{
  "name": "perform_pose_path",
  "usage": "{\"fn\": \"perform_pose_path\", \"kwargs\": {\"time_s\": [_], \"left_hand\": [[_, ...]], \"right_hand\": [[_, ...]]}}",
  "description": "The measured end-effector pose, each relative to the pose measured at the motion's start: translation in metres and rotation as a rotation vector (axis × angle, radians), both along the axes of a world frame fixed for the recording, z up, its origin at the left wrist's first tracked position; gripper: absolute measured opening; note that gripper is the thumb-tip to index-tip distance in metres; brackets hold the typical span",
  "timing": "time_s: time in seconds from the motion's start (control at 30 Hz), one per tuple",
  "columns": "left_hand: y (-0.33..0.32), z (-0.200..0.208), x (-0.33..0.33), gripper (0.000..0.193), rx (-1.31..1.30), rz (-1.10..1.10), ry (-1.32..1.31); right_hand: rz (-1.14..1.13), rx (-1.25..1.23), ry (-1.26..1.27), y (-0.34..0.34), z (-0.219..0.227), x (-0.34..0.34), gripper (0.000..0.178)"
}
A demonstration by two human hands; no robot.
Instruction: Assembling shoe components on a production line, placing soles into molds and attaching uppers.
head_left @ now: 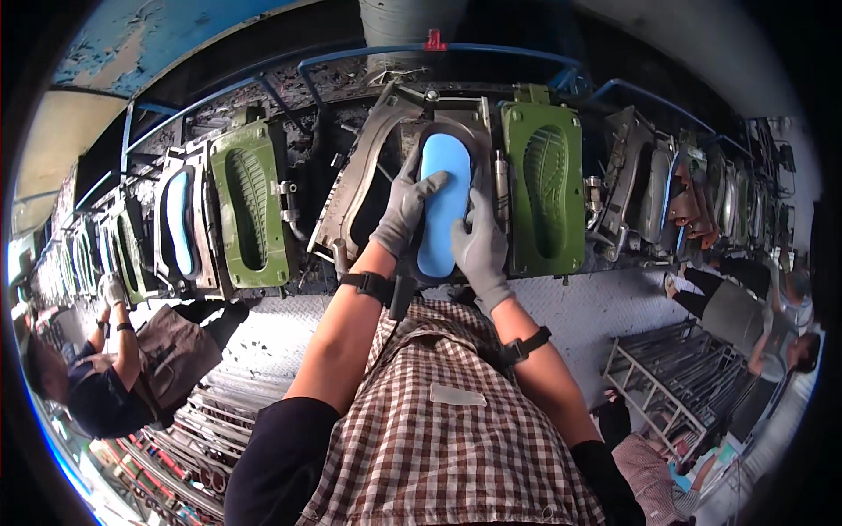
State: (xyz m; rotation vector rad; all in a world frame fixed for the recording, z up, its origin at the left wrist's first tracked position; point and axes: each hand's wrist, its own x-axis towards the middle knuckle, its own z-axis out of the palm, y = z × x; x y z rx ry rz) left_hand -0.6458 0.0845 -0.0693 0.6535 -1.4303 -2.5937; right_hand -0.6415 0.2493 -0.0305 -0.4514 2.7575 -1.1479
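A light blue insole point(445, 210) lies lengthwise on a dark sole-shaped mould part point(476, 151) in front of me. My left hand point(405, 209), in a grey glove, grips the left edge, with its thumb pressed on the insole's upper face. At the lower right edge, my right hand point(482, 250), also gloved in grey, curls round the side with its thumb against the insole. Some fingertips of both hands are hidden along the edges. Close on the right stands a green mould half point(545, 188) with a ridged sole cavity.
An open metal mould frame point(360, 188) is left of my hands. Another green mould point(252, 206) and a blue insole point(180, 223) sit farther left. Blue rails point(447, 48) run behind. Co-workers stand on both sides; a metal rack point(675, 377) is at lower right.
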Motion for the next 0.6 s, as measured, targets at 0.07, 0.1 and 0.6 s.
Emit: {"fn": "perform_pose_path", "kwargs": {"time_s": [0.07, 0.1, 0.6], "left_hand": [[-0.005, -0.008, -0.021, 0.087, 0.007, 0.062, -0.019], [-0.007, -0.006, -0.030, 0.088, 0.003, 0.091, -0.016], [0.074, 0.026, 0.057, 0.071, -0.720, 0.359, -0.188]], "right_hand": [[0.040, -0.038, 0.054, -0.006, -0.005, -0.026, 0.059], [0.049, 0.007, 0.095, -0.010, -0.004, -0.039, 0.058], [-0.573, -0.089, 0.245, 0.264, 0.045, -0.141, 0.046]]}}
